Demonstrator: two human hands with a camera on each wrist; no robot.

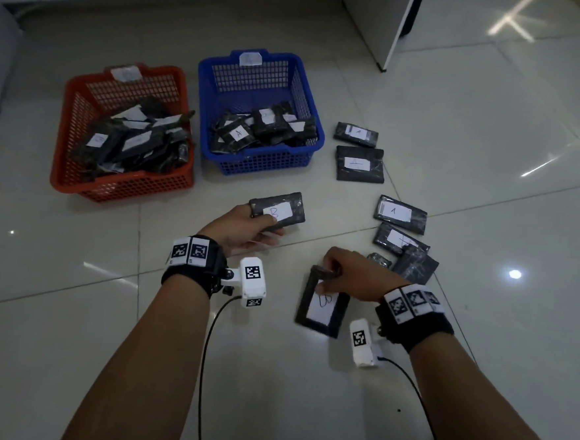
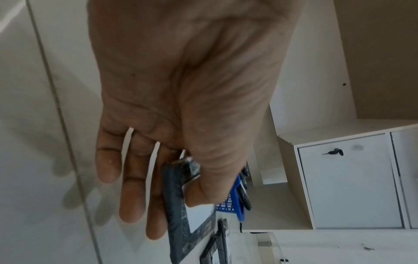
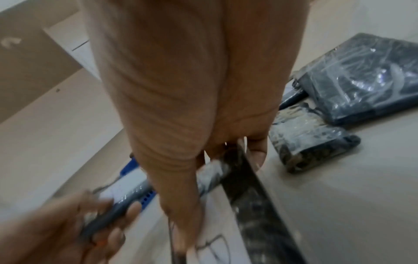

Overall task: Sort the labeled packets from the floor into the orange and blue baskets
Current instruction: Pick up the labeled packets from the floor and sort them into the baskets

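Note:
My left hand grips a black packet labelled B, thumb on its label, fingers under it, just above the floor. In the left wrist view this packet stands edge-on between thumb and fingers. My right hand pinches the top edge of a second B packet, tilted and blurred; the right wrist view shows that packet below the thumb. The orange basket and the blue basket stand side by side behind, each holding several packets.
Several loose packets lie to the right: two marked A beside the blue basket, another A, one under it, one face-down. A white cabinet stands at the back right. Camera cables trail from both wrists.

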